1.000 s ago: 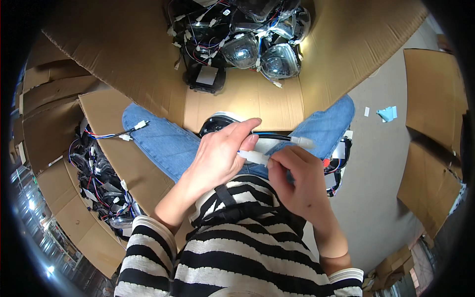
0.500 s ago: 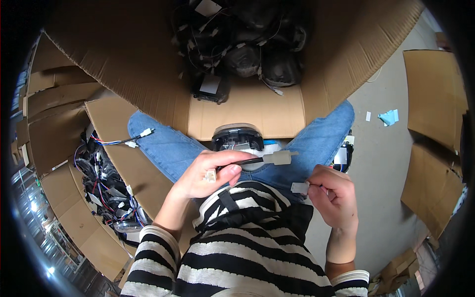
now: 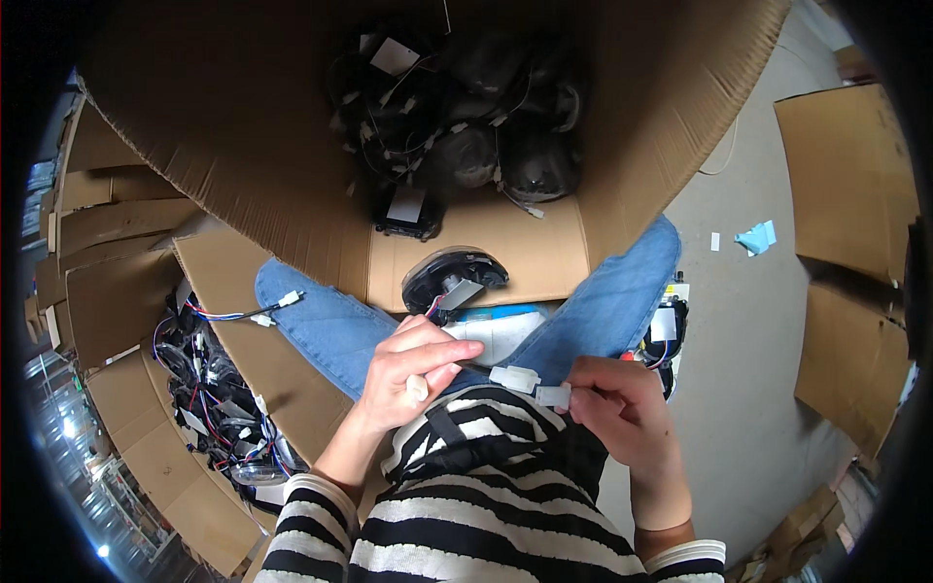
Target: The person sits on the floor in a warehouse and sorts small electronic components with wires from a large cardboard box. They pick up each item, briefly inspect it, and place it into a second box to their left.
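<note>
My left hand [image 3: 400, 377] is closed around a dark cable that ends in a white plug connector [image 3: 513, 378]. A second small white connector [image 3: 417, 389] sticks out between its curled fingers. My right hand [image 3: 622, 413] pinches another white connector [image 3: 552, 395]. The two larger connectors lie edge to edge above my lap; I cannot tell whether they are joined. Just beyond my left hand rests a black lamp unit [image 3: 452, 277] with a clear rounded cover, a pale label and red and blue wires running toward that hand.
A large open carton [image 3: 476, 248] holds several black lamp units [image 3: 466, 155] in front of me. At left, another carton [image 3: 219, 262] contains lamps with tangled wires [image 3: 228, 408]. A lamp with a white label [image 3: 665, 325] sits beside my right knee. Light-blue scrap [image 3: 755, 239] lies on the floor.
My right hand has moved left, bringing its connector against or close beside the one in my left hand. My left hand has come slightly nearer. The lamp has tilted, showing its label.
</note>
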The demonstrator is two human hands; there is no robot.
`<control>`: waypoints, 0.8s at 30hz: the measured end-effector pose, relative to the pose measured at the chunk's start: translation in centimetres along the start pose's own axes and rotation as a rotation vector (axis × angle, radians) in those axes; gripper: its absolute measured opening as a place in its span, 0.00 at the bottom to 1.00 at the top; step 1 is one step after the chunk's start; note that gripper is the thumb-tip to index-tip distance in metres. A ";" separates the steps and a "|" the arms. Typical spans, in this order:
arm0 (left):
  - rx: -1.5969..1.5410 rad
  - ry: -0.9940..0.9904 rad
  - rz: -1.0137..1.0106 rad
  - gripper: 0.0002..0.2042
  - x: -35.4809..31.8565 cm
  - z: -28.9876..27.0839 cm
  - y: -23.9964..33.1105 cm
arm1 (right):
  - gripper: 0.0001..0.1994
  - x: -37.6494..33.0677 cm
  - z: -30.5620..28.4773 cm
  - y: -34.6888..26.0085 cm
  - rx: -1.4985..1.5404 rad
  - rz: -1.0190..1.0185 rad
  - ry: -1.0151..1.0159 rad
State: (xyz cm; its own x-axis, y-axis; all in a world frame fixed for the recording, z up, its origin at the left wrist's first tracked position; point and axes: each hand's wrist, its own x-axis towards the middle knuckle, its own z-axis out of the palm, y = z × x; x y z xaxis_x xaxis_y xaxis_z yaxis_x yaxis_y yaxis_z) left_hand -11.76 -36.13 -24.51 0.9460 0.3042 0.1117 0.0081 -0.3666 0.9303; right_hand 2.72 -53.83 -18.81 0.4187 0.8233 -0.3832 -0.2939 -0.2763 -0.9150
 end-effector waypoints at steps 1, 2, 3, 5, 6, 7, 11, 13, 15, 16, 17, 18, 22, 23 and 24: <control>0.016 0.011 0.011 0.12 -0.1 0.1 0.0 | 0.03 0.0 0.0 -0.2 -0.041 0.027 -0.008; 0.032 0.022 0.022 0.13 -0.1 0.1 0.0 | 0.02 0.1 -0.1 -0.6 -0.082 0.054 -0.016; 0.048 0.033 0.033 0.13 -0.2 0.2 -0.1 | 0.02 0.2 -0.2 -0.8 -0.123 0.082 -0.025; 0.125 0.056 0.057 0.14 -0.3 0.1 -0.1 | 0.01 0.3 -0.3 -0.5 -0.268 -0.013 -0.016; 0.164 0.069 0.068 0.14 -0.4 0.0 -0.1 | 0.01 0.3 -0.3 -0.3 -0.340 -0.060 -0.014; 0.203 0.067 0.092 0.15 -0.5 0.0 0.1 | 0.01 0.4 -0.2 0.1 -0.394 -0.097 0.025; 0.297 0.050 0.140 0.16 -0.7 0.1 0.7 | 0.02 0.3 0.1 1.5 -0.477 -0.169 0.059; 0.279 0.044 0.130 0.16 -0.9 0.1 1.0 | 0.02 0.1 -0.1 2.0 -0.437 -0.164 0.027; 0.276 0.072 0.107 0.14 -1.6 -0.4 1.6 | 0.02 -0.3 -0.2 2.4 -0.384 -0.156 -0.002; 0.266 0.103 0.084 0.14 -2.0 -1.0 2.4 | 0.02 -0.6 -0.4 2.5 -0.336 -0.146 0.025; 0.256 0.133 0.064 0.13 -2.3 -1.7 3.1 | 0.02 -0.8 -0.7 2.6 -0.289 -0.139 0.054; 0.295 0.174 0.061 0.11 -3.2 -3.2 4.0 | 0.02 -0.9 -0.9 2.8 -0.243 -0.131 0.078; 0.747 0.504 -0.165 0.18 -11.4 -9.5 10.8 | 0.02 -0.9 -2.2 3.8 -0.223 -0.029 0.043; 0.679 0.525 -0.257 0.22 -14.4 -11.9 13.3 | 0.02 -0.6 -2.1 4.1 -0.258 -0.049 0.002; 0.860 0.637 -0.450 0.18 -15.3 -13.5 14.8 | 0.02 -0.5 -2.1 4.5 -0.298 -0.053 0.020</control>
State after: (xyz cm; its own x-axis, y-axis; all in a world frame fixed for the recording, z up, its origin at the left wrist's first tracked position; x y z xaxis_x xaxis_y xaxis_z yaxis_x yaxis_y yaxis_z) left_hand -30.45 -34.38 -7.72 0.4697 0.8564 0.2142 0.7508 -0.5152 0.4134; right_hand 2.98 -56.55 -23.04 0.4445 0.8312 -0.3339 -0.0078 -0.3692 -0.9293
